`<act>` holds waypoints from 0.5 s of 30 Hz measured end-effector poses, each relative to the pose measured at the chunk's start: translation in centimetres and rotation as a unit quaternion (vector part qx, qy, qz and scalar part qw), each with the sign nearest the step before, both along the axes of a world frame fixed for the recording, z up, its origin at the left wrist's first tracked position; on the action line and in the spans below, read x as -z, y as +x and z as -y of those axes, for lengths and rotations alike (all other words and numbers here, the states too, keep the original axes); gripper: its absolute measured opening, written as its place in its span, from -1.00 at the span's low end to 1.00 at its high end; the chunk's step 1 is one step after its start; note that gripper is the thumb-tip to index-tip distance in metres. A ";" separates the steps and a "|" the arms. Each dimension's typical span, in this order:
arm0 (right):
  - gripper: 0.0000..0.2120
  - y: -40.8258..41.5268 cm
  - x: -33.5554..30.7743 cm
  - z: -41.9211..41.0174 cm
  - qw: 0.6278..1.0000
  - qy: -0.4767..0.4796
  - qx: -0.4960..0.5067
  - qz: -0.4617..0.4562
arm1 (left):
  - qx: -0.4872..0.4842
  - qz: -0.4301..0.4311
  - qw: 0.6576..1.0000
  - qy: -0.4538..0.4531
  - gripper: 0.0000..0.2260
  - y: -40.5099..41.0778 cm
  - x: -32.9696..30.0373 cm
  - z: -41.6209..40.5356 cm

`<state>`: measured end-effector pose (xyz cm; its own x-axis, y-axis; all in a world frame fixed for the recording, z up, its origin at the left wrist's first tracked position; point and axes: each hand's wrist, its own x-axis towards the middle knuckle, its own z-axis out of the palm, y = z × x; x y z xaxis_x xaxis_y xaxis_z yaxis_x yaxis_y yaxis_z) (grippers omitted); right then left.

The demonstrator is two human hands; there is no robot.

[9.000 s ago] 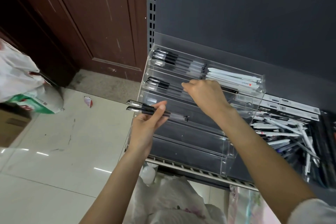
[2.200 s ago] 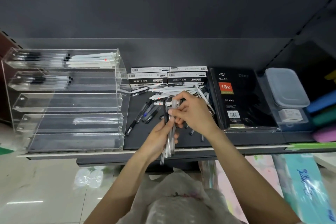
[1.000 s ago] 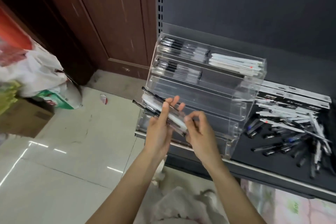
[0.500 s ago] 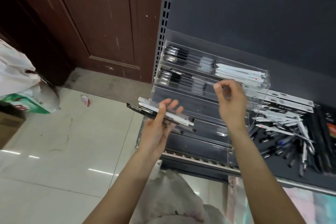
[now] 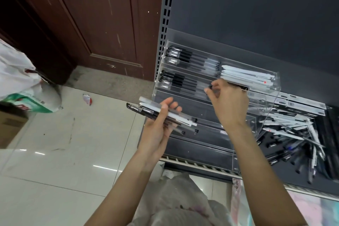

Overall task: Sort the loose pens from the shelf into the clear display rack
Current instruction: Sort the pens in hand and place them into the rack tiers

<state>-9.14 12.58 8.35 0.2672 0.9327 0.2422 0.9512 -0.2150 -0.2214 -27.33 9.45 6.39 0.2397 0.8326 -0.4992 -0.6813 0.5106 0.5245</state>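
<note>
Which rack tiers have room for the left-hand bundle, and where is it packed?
Free: the clear display rack tiers below the second one, beneath the right hand and behind the left hand holding the pen bundle. Crowded: top tier, second tier's left end, and the loose pens right of the rack.

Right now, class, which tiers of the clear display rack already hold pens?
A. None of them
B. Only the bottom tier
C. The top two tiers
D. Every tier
C: in the clear display rack, black-capped pens and white pens lie in the top tier and more black-capped ones in the second, while the lower tiers look empty.
</note>
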 end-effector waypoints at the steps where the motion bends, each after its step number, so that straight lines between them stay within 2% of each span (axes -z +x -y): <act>1: -0.79 0.0 -0.3 0.5 1.000 0.019 -0.010 -0.015 | 0.002 -0.003 1.000 0.004 -0.77 0.2 0.0 0.0; 3: -0.85 -0.2 -1.0 1.8 0.993 0.044 -0.058 -0.098 | 0.006 -0.011 1.000 0.011 -0.76 0.6 0.0 -0.1; 6: -0.85 -1.4 -1.9 4.1 0.969 0.010 -0.123 -0.213 | 0.016 -0.025 0.999 0.024 -0.75 1.3 -0.1 -0.2; 12: -0.86 -1.7 -1.0 5.3 0.943 -0.049 -0.143 -0.296 | 0.046 -0.062 0.996 0.051 -0.72 2.8 -0.4 0.1; 15: -0.82 -0.7 -1.2 5.2 0.936 -0.091 -0.172 -0.293 | 0.062 -0.074 0.993 0.065 -0.65 3.2 -0.4 0.3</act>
